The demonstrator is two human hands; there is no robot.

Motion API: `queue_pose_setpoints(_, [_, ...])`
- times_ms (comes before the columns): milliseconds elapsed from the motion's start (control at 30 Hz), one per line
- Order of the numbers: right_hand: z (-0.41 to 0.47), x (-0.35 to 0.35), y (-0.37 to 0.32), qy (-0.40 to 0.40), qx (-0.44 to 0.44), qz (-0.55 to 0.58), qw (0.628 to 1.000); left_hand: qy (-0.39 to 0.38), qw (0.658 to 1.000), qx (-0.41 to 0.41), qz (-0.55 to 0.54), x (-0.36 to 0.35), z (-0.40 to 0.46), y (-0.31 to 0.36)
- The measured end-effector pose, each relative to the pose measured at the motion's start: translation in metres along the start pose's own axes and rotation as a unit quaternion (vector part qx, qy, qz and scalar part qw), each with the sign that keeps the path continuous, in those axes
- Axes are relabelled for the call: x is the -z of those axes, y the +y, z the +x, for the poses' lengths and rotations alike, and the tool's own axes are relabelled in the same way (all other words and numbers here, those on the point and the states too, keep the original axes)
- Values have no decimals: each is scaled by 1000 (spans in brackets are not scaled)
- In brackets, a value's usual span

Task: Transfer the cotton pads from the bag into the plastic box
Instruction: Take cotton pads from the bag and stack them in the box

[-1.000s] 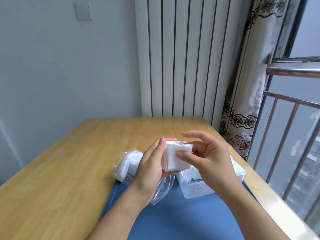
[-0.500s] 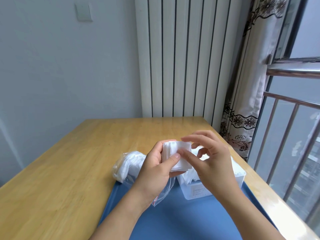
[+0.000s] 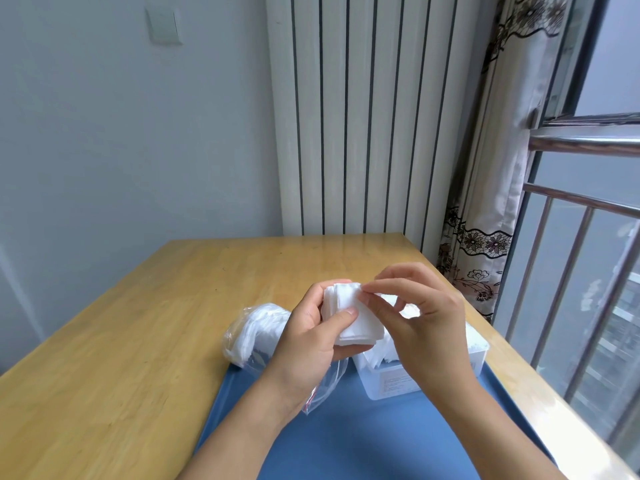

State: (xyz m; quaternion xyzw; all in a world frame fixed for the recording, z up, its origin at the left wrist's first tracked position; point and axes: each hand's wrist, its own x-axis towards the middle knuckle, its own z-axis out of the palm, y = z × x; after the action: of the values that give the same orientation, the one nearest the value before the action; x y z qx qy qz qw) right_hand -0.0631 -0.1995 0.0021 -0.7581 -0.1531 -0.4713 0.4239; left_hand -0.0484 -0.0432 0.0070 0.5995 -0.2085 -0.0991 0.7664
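My left hand (image 3: 308, 337) grips a stack of white square cotton pads (image 3: 349, 313), thumb across its front face. My right hand (image 3: 419, 323) pinches the stack's top right corner between thumb and forefinger. The stack is held in the air above the near left corner of the clear plastic box (image 3: 412, 379), which stands on a blue mat and holds more white pads. The clear zip bag (image 3: 252, 327), with white pads still inside, lies on the table to the left, partly hidden behind my left hand.
A blue mat (image 3: 363, 441) covers the near part of the wooden table (image 3: 138, 323). A white radiator stands behind the table, a curtain and a window railing to the right. The table's right edge runs close past the box.
My right hand has closed in from the stack's front face to its upper right corner. My left thumb has come round onto the front of the stack.
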Motion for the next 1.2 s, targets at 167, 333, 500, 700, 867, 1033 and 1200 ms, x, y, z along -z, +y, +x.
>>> queue_pose_setpoints(167, [0,-1,0,-25,-26,-11,999,-11,1000,8,-14,1,0,1])
queue_pose_setpoints(333, [1,0,2,-41,-84,57,994,-12,1000,8,-9,1,0,1])
queue_pose_setpoints(500, [2,2,-2,-10,-20,30,999,-23,999,32,-34,3,1,0])
queue_pose_setpoints(700, [1,3,-9,-25,43,13,999,-38,993,57,-97,6,1,4])
queue_pose_setpoints(867, [-1,2,-9,-85,-71,104,988,-50,991,51,-116,7,2,6])
queue_pose_setpoints(1033, [1,5,-9,-109,-128,154,974,-45,993,46,-101,5,1,4])
queue_pose_setpoints(1200, [5,10,-8,-131,-202,295,925,-37,993,35,-110,4,3,5])
